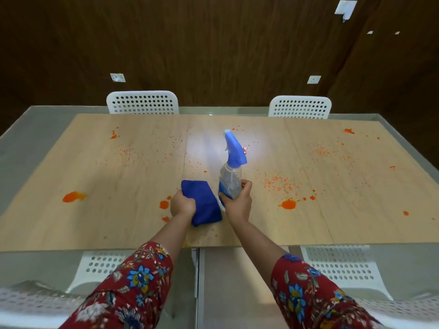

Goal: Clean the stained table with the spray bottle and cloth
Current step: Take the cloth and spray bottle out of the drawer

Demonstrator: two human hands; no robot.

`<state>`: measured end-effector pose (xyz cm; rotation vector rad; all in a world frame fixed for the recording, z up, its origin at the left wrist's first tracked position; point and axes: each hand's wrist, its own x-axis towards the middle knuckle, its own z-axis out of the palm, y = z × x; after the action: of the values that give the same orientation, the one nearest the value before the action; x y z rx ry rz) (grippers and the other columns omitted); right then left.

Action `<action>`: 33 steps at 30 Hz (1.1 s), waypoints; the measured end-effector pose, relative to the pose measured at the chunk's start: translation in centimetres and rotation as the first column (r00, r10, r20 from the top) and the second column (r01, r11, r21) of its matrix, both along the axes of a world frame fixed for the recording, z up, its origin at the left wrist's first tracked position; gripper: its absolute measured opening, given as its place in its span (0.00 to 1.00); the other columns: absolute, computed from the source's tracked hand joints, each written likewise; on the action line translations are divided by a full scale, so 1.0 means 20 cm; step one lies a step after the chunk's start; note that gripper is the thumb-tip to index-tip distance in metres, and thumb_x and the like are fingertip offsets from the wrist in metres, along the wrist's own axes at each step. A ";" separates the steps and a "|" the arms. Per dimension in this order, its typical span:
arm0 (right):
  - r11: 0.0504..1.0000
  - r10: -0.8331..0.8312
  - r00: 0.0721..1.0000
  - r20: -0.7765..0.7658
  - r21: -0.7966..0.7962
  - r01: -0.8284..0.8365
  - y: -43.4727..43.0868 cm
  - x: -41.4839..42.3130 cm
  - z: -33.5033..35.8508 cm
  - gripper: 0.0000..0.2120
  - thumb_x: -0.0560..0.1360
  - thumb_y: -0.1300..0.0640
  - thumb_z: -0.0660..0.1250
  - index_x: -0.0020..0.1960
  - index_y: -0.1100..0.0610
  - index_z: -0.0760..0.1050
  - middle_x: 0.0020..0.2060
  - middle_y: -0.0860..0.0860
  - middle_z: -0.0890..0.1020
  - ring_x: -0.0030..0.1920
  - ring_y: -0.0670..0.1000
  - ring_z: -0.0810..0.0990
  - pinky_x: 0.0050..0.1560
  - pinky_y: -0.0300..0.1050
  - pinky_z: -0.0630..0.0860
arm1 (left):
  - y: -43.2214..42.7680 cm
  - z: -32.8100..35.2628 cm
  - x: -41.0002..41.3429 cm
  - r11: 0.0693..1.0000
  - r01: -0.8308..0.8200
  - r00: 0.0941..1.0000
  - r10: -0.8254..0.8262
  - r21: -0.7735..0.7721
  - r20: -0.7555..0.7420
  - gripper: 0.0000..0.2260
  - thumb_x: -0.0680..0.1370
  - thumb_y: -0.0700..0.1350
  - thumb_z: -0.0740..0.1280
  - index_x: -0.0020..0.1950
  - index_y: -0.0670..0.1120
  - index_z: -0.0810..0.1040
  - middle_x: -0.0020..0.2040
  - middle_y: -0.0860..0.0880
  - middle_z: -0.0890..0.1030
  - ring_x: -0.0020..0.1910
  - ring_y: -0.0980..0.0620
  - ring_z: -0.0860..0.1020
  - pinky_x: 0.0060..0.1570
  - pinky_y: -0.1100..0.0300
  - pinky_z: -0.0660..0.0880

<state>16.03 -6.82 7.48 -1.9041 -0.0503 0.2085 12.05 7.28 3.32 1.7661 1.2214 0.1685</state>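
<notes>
1. Two hands are reaching over the tabletop (107, 224), near its front edge.
2. The left hand (183, 205) is squeezing a blue cloth (204, 203), fingers curled around it, and the cloth is lying on the tabletop.
3. The right hand (238, 204) is gripping the spray bottle (231, 179) low on its clear body, holding it nearly upright just beside the cloth, blue top pointing away.
4. Orange stains (288, 204) are sitting all over the wood, big blobs and tiny dots.
5. Two white chairs (142, 102) are standing at the far side.
</notes>
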 end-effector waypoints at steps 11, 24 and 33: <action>0.957 0.276 0.819 -0.502 0.226 -0.184 -0.62 -0.39 0.08 0.10 0.79 0.59 0.64 0.60 0.59 0.75 0.51 0.55 0.83 0.48 0.51 0.83 0.49 0.43 0.80 | -0.22 0.09 -0.31 0.973 0.102 0.969 -0.144 0.208 0.202 0.24 0.75 0.42 0.69 0.70 0.42 0.69 0.66 0.45 0.74 0.64 0.47 0.73 0.63 0.55 0.70; 0.048 0.527 0.486 -0.697 -0.546 -0.836 -1.13 -0.99 -0.25 0.18 0.82 0.51 0.50 0.66 0.54 0.72 0.63 0.53 0.77 0.61 0.56 0.75 0.57 0.49 0.73 | -0.42 -0.09 -0.64 0.583 0.663 0.734 -0.631 0.470 -0.253 0.26 0.78 0.47 0.65 0.75 0.45 0.65 0.74 0.46 0.66 0.72 0.46 0.65 0.68 0.50 0.64; -0.070 0.417 0.557 -0.718 -0.636 -0.768 -1.01 -0.85 -0.38 0.17 0.81 0.52 0.52 0.59 0.53 0.77 0.57 0.51 0.79 0.56 0.54 0.78 0.47 0.46 0.70 | -0.35 -0.10 -0.53 0.504 0.689 0.708 -0.622 0.520 -0.335 0.19 0.79 0.51 0.63 0.68 0.46 0.74 0.67 0.49 0.74 0.62 0.47 0.75 0.61 0.50 0.70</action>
<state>-0.95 -27.11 -0.17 -2.9105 -0.8141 1.5431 1.53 0.38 1.24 2.7481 0.4566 0.0108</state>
